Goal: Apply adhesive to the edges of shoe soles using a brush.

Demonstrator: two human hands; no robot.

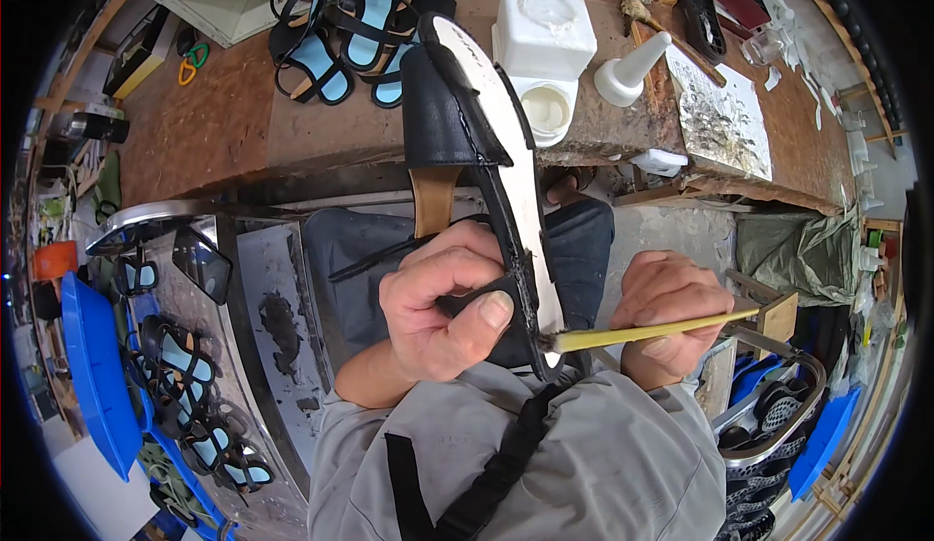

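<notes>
Near the middle of the view, the left hand point(443, 298) gripped a black sandal point(521, 181), its thumb pressed on the near edge and its fingers curled around the side. The sandal stood over the person's lap, its long pale face turned up, leaning from 5 o'clock below the hand to 12 o'clock above it. At 3 o'clock, the right hand point(673, 309) pinched a yellow-handled brush point(652, 330) between thumb and curled fingers; the dark bristles touched the pale face near the sandal's lower end.

Beyond the hands, a worn brown bench point(224, 123) ran across the top. On it, at 1 o'clock from the left hand, stood a white tub point(550, 25) and, just beside it, a white pot point(553, 134) with pale stuff inside. Slightly past them stood a spouted white bottle point(634, 69), and at 2 o'clock lay a stained paper point(715, 103). More sandals point(365, 25) with blue insoles were heaped at 11 o'clock. Out at 9 o'clock, a dark phone point(202, 264) lay on a metal table point(219, 322)
</notes>
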